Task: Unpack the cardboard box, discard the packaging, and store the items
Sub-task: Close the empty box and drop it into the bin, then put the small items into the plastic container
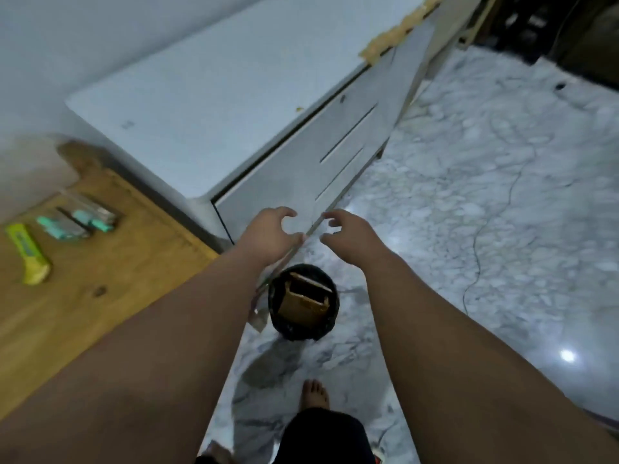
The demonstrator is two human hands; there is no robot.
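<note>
The black bin [303, 303] stands on the marble floor [485, 195], and everything here is placed from it. A flattened cardboard box [301, 304] sits upright inside the bin, so the packaging appears to be discarded already. Above the bin, both arms reach forward. The left hand [268, 234] and right hand [348, 237] hover apart from each other, each with fingers loosely curled and spread, gripping nothing. Behind the hands, beyond the bin, stands a white cabinet [207, 105] with drawer fronts.

To the left of the bin is a wooden table [110, 272]. On it lie the unpacked items: a yellow-green item [28, 254] nearest the table's left end and two teal items in clear packs [78, 221] beside it. They are blurred, so their type cannot be told.

The storing step seems to remain. The box stands tall in the bin and could tip the bin if a foot [315, 395], which is near it, knocks it. The clear packs look slippery, so grabbing several at once could drop one onto the hard floor.
</note>
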